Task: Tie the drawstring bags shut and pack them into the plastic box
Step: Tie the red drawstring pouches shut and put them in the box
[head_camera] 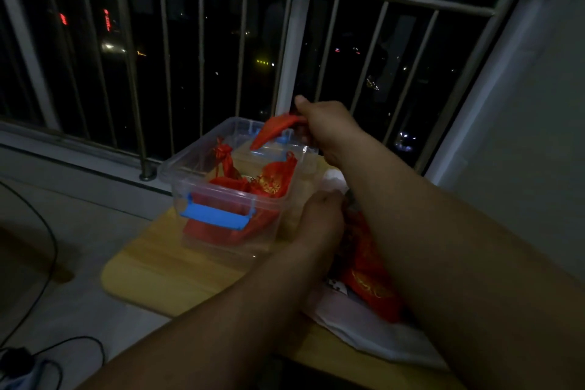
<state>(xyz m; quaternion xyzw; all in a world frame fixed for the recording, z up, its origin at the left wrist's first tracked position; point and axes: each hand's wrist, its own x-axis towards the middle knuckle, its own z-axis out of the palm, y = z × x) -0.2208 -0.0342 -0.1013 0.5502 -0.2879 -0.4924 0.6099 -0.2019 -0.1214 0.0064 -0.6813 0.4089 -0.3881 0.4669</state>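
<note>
A clear plastic box (177, 174) with blue latches stands on a small wooden table (152, 269). Several red drawstring bags (272, 180) lie inside it. My right hand (329, 127) holds another red bag (272, 131) over the box's far right corner, fingers curled round its top. My left hand (323, 218) sits just right of the box, fingers curled down toward a pile of red bags (370, 279); what it holds is hidden. That pile lies on a white plastic sheet (373, 332) under my right forearm.
A metal balcony railing (202, 51) runs right behind the table, with a grey wall (522, 136) on the right. Black cables (47, 231) trail across the floor at the left.
</note>
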